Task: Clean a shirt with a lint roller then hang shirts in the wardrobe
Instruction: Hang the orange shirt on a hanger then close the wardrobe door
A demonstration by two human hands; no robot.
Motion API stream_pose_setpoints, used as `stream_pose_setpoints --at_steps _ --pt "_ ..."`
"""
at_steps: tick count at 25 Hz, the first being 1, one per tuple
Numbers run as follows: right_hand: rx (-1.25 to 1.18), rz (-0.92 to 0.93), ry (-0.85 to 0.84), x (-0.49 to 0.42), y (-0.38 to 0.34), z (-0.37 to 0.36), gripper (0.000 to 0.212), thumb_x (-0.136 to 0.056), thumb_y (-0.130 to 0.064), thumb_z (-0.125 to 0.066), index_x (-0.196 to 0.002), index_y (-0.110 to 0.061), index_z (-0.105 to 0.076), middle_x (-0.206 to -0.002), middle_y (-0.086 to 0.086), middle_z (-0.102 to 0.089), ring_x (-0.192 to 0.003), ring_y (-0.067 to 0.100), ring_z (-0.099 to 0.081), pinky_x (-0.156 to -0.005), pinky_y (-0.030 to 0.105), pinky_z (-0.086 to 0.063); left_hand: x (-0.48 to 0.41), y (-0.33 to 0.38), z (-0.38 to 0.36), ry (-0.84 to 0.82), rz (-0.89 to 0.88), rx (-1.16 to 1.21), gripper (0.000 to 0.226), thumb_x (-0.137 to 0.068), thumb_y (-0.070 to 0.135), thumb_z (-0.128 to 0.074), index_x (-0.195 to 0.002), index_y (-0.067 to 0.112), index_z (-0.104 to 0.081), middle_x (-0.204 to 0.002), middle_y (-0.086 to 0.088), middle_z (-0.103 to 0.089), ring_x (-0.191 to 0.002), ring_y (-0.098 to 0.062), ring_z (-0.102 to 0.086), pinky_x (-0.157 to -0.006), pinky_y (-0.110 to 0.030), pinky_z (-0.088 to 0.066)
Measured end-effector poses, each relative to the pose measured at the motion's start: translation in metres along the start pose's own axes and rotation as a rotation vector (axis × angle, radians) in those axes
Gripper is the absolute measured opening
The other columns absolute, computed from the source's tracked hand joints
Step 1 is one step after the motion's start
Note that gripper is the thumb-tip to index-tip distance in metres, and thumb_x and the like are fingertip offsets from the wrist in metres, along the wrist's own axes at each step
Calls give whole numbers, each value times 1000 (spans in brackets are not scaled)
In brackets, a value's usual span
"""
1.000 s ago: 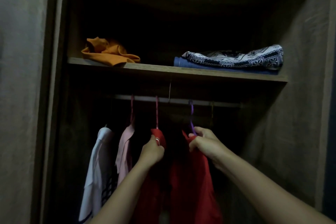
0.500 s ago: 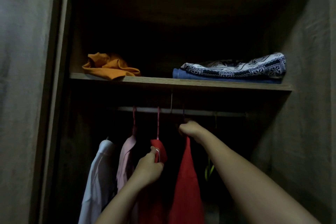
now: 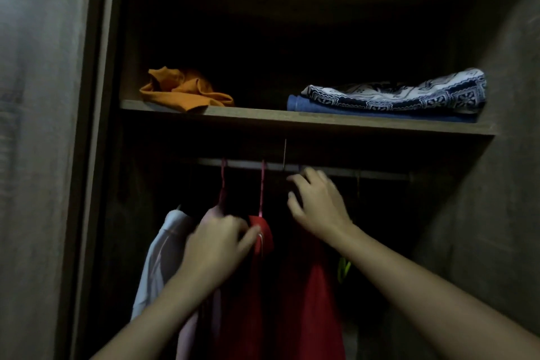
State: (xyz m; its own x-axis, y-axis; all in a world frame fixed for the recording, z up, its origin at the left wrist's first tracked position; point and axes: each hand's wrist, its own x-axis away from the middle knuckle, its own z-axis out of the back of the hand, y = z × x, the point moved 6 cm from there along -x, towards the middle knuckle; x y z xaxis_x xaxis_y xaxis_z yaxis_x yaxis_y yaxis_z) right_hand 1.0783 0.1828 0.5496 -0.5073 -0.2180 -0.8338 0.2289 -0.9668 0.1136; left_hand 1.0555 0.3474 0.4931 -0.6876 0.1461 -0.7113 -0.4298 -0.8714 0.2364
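Under the rail, the right hand has opened.

Crumpled orange cloth sits above the left hand; patterned fabric tops folded blue cloth above the right hand.

Both bare forearms raised, reaching forward and up. Left hand lower, fingers curled, pinching shoulder of red fabric shirt. Right hand higher, back toward camera, fingers loosely spread, motion-blurred.
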Motion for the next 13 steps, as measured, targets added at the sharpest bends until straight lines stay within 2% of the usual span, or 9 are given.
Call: stream_pose_setpoints --at_steps 2,4,6,7,8,9,10,11,13 --pt "97 332 360 5 -26 50 34 -78 -31 -54 -104 -12 -64 -99 8 -62 -92 26 -56 -90 36 -43 -8 12 71 376 -163 66 48 -85 55 -33 -60 18 -54 -54 -3 -57 -54 -22 -60 -48 -30 -42" --pt "207 387 451 -12 -27 79 48 -79 -41 -51 -118 -14 -60 -118 12 -61 -111 25 -49 -104 38 -29 -23 33 139 649 -384 109 39 -89 42 -40 -61 20 -55 -50 5 -48 -44 -13 -48 -43 -25 -34" --pt "361 366 426 -43 -17 95 64 -82 -53 -42 -135 -16 -47 -140 13 -48 -131 25 -35 -111 41 -19 -59 45 180 725 -459 30 31 -92 36 -44 -79 15 -62 -68 2 -57 -57 -10 -54 -50 -23 -41" --pt "423 352 352 -59 -12 98 69 -83 -58 -36 -139 -18 -42 -145 13 -42 -136 25 -31 -112 42 -17 -87 41 187 689 -394 -62 29 -92 38 -45 -97 14 -62 -91 -5 -63 -78 -15 -61 -65 -28 -49" --pt "465 336 268 -71 -9 100 72 -83 -63 -30 -140 -20 -40 -147 13 -39 -138 26 -31 -111 43 -16 -119 28 187 577 -263 -209 39 -91 45 -47 -118 19 -55 -122 -11 -55 -108 -23 -56 -84 -38 -48" --pt "496 315 184 -81 -4 99 73 -83 -66 -25 -139 -22 -40 -146 13 -41 -137 28 -34 -110 44 -18 -147 7 182 374 -108 -312 57 -86 55 -50 -135 27 -41 -146 -13 -32 -131 -31 -38 -100 -49 -37" --pt "517 297 106 -86 -2 100 74 -82 -69 -22 -138 -25 -42 -144 13 -44 -134 29 -39 -109 45 -21 -164 -16 175 169 28 -296 76 -79 66 -51 -143 34 -26 -156 -11 -12 -140 -36 -20 -107 -56 -26" --pt "523 278 46 -88 0 100 74 -82 -72 -20 -137 -29 -43 -143 12 -46 -132 30 -42 -108 46 -26 -172 -34 166 -8 137 -194 91 -71 74 -52 -146 36 -18 -158 -11 -6 -142 -38 -15 -110 -58 -21" --pt "476 261 -17 -87 1 97 74 -80 -76 -14 -142 -38 -29 -151 9 -31 -139 27 -31 -110 48 -26 -175 -48 151 -188 178 -6 90 -70 70 -55 -145 27 -28 -149 -14 -32 -134 -35 -34 -110 -49 -31"
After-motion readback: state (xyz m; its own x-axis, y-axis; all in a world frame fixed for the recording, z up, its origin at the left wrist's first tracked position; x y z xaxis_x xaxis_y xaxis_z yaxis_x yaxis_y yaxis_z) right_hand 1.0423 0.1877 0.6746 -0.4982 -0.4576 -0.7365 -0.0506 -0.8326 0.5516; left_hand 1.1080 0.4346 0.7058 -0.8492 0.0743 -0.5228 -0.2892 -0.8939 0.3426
